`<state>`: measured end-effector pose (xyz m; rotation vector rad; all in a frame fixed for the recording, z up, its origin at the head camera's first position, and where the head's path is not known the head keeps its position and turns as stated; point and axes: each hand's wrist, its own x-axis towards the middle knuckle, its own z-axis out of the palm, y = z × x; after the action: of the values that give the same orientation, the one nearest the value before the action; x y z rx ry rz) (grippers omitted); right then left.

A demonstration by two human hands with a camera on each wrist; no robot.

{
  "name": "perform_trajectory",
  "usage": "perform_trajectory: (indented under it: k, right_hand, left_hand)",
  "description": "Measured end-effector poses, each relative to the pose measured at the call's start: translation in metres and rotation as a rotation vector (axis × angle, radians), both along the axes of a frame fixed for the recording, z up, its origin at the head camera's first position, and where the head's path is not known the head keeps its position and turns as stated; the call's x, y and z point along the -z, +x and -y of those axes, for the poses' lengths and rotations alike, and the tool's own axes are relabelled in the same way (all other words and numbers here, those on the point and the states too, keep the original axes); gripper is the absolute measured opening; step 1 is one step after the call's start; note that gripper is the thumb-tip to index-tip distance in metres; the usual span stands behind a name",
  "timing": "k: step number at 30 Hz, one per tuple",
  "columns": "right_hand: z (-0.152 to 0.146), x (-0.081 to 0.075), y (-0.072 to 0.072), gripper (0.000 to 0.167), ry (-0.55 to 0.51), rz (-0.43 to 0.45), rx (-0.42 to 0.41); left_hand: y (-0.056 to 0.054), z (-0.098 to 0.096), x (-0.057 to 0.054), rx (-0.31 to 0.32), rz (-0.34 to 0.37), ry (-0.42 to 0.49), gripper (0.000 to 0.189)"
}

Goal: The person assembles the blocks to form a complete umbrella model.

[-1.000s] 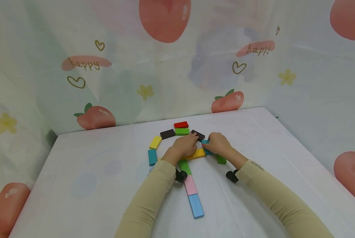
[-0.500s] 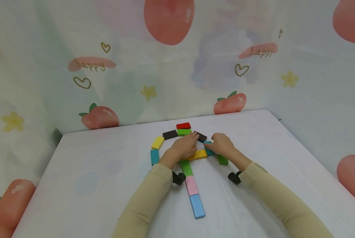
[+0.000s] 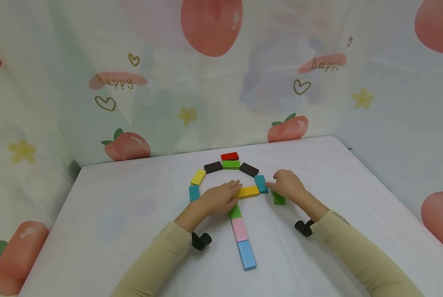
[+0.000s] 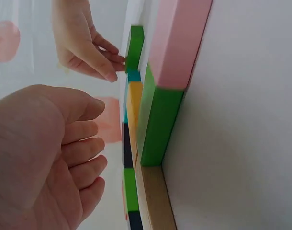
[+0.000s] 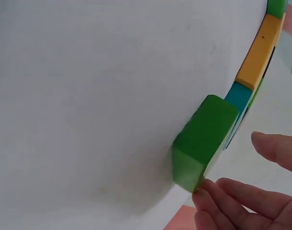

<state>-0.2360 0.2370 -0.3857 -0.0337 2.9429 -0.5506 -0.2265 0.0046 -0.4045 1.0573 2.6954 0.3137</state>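
At left, the left hand point(image 3: 218, 199) reaches loosely over the orange wooden block point(image 3: 249, 192), fingers gripping nothing. Rightward sits a teal block point(image 3: 261, 184); beyond it, the rightmost green block point(image 3: 279, 199) lies slanted on the tabletop point(image 3: 132, 231), far left to near right, just near of the closer right hand point(image 3: 290, 185), thumb and fingers apart, grasping nothing, contact unclear.
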Motion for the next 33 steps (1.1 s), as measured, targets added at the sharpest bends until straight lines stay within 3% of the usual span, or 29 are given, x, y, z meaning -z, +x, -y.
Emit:
perform_trajectory:
  k: [7,14,19,27,33]
  right_hand:
    - [-0.009,-0.001,0.011,0.045,0.018,0.001,0.026]
    - [-0.013,0.002,0.017,0.042,0.029,0.019,0.046]
    - [-0.014,0.005,0.018,0.046,0.032,0.017,0.073]
    - [-0.012,0.007,0.02,0.047,0.005,0.016,0.096]
    - [-0.011,0.008,0.022,0.037,0.038,0.018,0.077]
  left_hand:
    - [0.031,0.004,0.003,0.094,-0.004,-0.012,0.052]
    - [0.064,0.012,0.002,0.186,0.053,-0.034,0.049]
    - [0.084,0.015,-0.001,0.262,0.032,-0.063,0.047]
    - [0.108,0.017,-0.006,0.315,0.009,-0.128,0.047]
    - [0.117,0.023,-0.007,0.338,0.016,-0.119,0.045]
